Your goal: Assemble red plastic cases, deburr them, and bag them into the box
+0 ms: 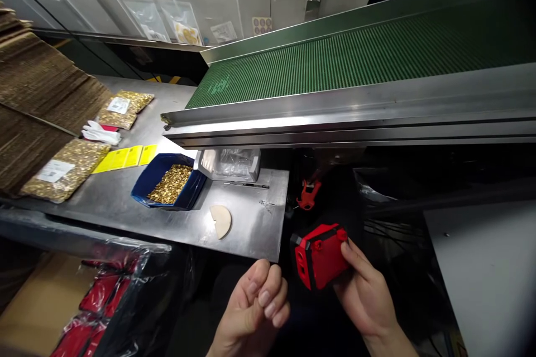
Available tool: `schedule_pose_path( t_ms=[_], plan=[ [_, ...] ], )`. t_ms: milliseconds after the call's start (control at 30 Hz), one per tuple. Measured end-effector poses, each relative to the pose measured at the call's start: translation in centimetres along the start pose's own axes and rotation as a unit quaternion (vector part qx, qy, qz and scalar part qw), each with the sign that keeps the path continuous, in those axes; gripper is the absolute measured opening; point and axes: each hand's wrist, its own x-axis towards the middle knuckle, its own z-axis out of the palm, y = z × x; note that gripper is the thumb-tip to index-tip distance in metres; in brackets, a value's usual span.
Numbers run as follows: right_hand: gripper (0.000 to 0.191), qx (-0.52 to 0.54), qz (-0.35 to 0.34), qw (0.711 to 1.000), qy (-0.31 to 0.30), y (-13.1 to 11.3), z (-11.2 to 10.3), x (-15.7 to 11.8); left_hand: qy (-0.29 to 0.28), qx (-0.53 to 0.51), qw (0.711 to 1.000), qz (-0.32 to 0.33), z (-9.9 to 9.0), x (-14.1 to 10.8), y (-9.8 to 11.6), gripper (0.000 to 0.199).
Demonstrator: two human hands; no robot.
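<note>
My right hand (368,295) grips a boxy red-and-black plastic housing (324,256) by its right side, with the thumb on the near face by a round red knob. To the left of it, my left hand (259,301) is curled closed, fingertips against the thumb. Whether something small sits in those fingers is hidden. Beyond the hands, a blue bin (141,185) of small brass-coloured parts (172,183) stands on the metal table (247,228). A pale half-round disc (221,221) lies nearer the table's front edge.
A green ribbed conveyor (335,56) slopes up to the right. Behind the bin sit a clear-fronted tray (234,164), yellow labels (125,159), bagged brass parts (69,170) and stacked cardboard (37,95). Red bagged items (100,293) fill part of a carton at lower left.
</note>
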Motion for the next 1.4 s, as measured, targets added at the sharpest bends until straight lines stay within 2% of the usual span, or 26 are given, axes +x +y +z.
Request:
schedule_pose_path(
  t_ms=[133,233,300,400,467,533,600,667,767,867,1000,1167,1400],
  plan=[
    [0.042,0.012,0.02,1.0,0.009,0.1,0.4,-0.1,0.038,0.039,0.998,0.014,-0.4,0.2,0.4,0.035],
    [0.034,0.036,0.073,0.997,0.006,0.4,0.9,0.0,0.073,0.161,0.983,0.036,-1.4,0.3,1.2,0.026],
    [0.026,0.058,0.144,0.988,-0.002,0.8,1.3,0.2,0.091,0.299,0.948,0.064,-2.2,0.3,1.8,0.028],
    [0.028,0.089,0.238,0.967,-0.017,1.7,1.9,0.4,0.09,0.501,0.857,0.08,-3.0,0.0,2.1,0.084],
    [0.032,0.096,0.271,0.957,-0.03,2.7,2.2,0.3,0.07,0.586,0.804,0.066,-3.1,-0.1,1.9,0.112],
    [0.037,0.086,0.298,0.949,-0.053,3.8,2.4,0.2,0.047,0.628,0.774,0.063,-2.9,-0.1,1.3,0.117],
    [0.042,0.051,0.3,0.949,-0.083,4.8,2.6,-0.1,0.044,0.639,0.765,0.075,-2.7,0.0,0.7,0.107],
    [0.046,-0.021,0.252,0.962,-0.103,5.5,2.4,-0.2,0.064,0.64,0.76,0.091,-2.7,0.1,0.5,0.098],
    [0.054,-0.197,0.122,0.968,-0.099,5.7,1.4,0.0,0.093,0.661,0.737,0.105,-2.8,0.2,0.7,0.094],
    [0.056,-0.373,-0.015,0.925,-0.073,4.9,0.2,0.3,0.097,0.686,0.713,0.105,-3.0,0.2,1.2,0.091],
    [0.042,-0.472,-0.143,0.865,-0.096,3.1,0.1,0.4,0.091,0.695,0.704,0.113,-3.4,-0.1,1.4,0.086],
    [0.025,-0.507,-0.201,0.827,-0.134,1.5,1.9,-0.4,0.066,0.695,0.704,0.13,-3.9,-0.5,1.2,0.09],
    [0.018,-0.533,-0.206,0.804,-0.164,1.0,2.6,-1.9,0.053,0.711,0.689,0.129,-3.6,-0.7,1.5,0.089]
  ],
)
